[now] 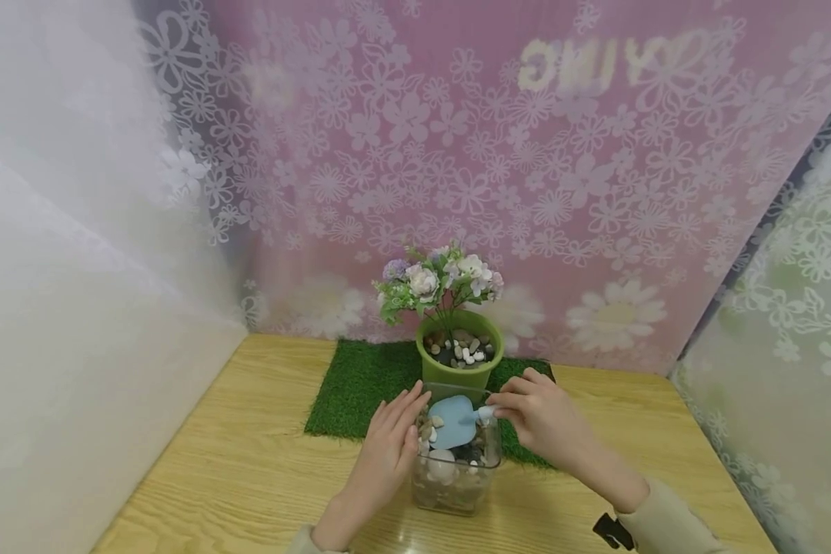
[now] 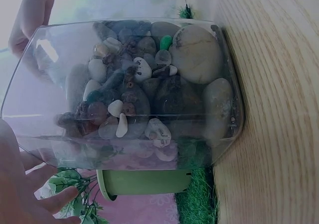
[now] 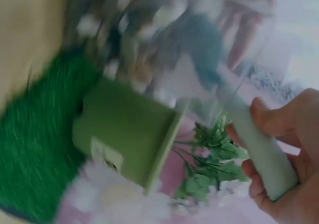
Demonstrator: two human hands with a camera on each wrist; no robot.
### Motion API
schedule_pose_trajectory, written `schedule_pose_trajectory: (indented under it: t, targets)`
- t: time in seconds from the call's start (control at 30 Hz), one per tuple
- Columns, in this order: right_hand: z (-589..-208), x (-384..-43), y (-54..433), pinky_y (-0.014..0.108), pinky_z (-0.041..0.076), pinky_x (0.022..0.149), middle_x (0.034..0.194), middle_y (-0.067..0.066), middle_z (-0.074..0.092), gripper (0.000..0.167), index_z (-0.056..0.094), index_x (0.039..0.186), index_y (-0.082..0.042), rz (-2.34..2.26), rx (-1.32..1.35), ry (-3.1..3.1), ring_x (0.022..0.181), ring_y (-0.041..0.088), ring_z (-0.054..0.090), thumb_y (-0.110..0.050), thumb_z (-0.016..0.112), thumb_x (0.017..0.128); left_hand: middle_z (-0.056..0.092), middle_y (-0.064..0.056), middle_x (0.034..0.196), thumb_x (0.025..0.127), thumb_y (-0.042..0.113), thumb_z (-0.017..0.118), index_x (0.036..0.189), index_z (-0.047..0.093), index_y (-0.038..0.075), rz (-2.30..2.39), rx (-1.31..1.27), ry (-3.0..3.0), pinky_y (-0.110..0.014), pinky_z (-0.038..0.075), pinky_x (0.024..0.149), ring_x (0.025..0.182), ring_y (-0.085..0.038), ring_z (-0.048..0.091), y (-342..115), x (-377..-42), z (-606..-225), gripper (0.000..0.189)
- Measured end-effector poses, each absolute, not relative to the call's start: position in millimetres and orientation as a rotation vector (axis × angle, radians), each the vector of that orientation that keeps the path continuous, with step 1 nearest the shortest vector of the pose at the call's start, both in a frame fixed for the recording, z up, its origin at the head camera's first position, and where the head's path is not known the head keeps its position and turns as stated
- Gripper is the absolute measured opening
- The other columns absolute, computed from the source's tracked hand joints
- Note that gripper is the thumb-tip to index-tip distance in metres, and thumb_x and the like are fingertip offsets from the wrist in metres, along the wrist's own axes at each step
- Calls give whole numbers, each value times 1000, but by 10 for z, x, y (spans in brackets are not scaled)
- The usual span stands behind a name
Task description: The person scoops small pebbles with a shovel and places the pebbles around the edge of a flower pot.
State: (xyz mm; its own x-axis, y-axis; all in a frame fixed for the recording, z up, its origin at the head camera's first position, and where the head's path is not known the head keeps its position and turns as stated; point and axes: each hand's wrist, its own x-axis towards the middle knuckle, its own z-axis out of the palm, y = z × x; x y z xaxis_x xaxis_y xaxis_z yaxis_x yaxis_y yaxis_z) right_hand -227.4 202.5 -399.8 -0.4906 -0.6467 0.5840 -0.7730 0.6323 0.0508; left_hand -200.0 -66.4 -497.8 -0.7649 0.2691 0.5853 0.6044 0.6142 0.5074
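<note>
In the head view a clear plastic container of stones and pebbles stands on the table before a green flowerpot. My right hand grips the pale handle of a small blue shovel, whose blade lies inside the container among the pebbles. In the right wrist view my fingers curl round that handle; the blade there is blurred. My left hand rests along the container's left side near the rim, fingers straight. Through the clear wall in the left wrist view, white, grey and dark stones show.
Artificial flowers rise from the pot, which has pebbles around the stems. Beneath the pot lies a green turf mat on the wooden table. A pink floral backdrop stands behind, with pale panels at both sides.
</note>
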Motion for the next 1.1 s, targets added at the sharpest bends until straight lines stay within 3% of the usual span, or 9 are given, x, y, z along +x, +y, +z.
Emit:
schedule_pose_trajectory:
  t: [0.1,0.33,0.77,1.1]
  targets:
    - [-4005,-2261,2043,21,34,59,84,-5,72,20,83,92,-15,417,1039,-2357,71,5,40,-7,87,74,40,-3,161,105,10,48,155,44,18,-994,-696,-2378,-67,29,114,147,-29,38,-666,-1996,-4972,51]
    - [-4001,-2249,2020,21,35,59,92,-7,73,19,82,101,-19,456,1036,-2494,74,5,40,-13,82,83,39,-3,161,106,11,47,155,43,19,-994,-692,-2392,-67,29,114,147,-28,37,-681,-1997,-4973,50]
    - [-4043,-2193,2178,24,36,60,90,-14,72,18,81,100,-26,709,862,-2610,74,1,45,-16,79,86,41,-3,160,106,13,46,154,46,15,-982,-709,-2367,-69,31,111,145,-32,41,-659,-2003,-4968,48]
    - [-4164,-2132,2399,30,47,67,92,-16,71,18,81,101,-23,794,753,-2528,84,6,59,-13,79,86,41,-4,160,103,8,50,154,45,15,-982,-701,-2373,-68,30,112,145,-31,41,-662,-2002,-4976,52]
